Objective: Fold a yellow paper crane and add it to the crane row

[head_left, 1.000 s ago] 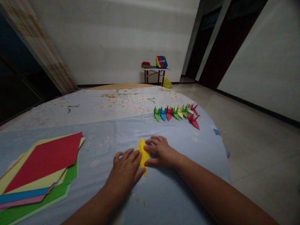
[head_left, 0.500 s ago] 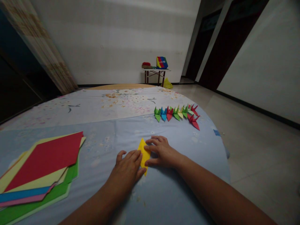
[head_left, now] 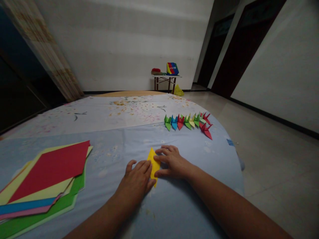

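A small folded piece of yellow paper [head_left: 155, 165], shaped like a narrow diamond, lies on the blue tablecloth in front of me. My left hand [head_left: 138, 176] rests flat at its left edge, fingertips touching the paper and thumb near its lower point. From the other side, my right hand [head_left: 171, 161] sets its spread fingertips on the paper, with the thumb lower down by the right edge. Fingers cover parts of both long edges, so the exact folds there are hidden.
Several folded paper cranes [head_left: 184, 122] in green, blue, red and pale yellow stand in a row at the back right. A pile of coloured sheets [head_left: 53, 169], red on top, lies at the left. The round table's edge [head_left: 240, 166] curves past my right arm.
Both hands keep almost the same place on the yellow paper. The whole view has shifted very slightly; nothing is taken up or let go.
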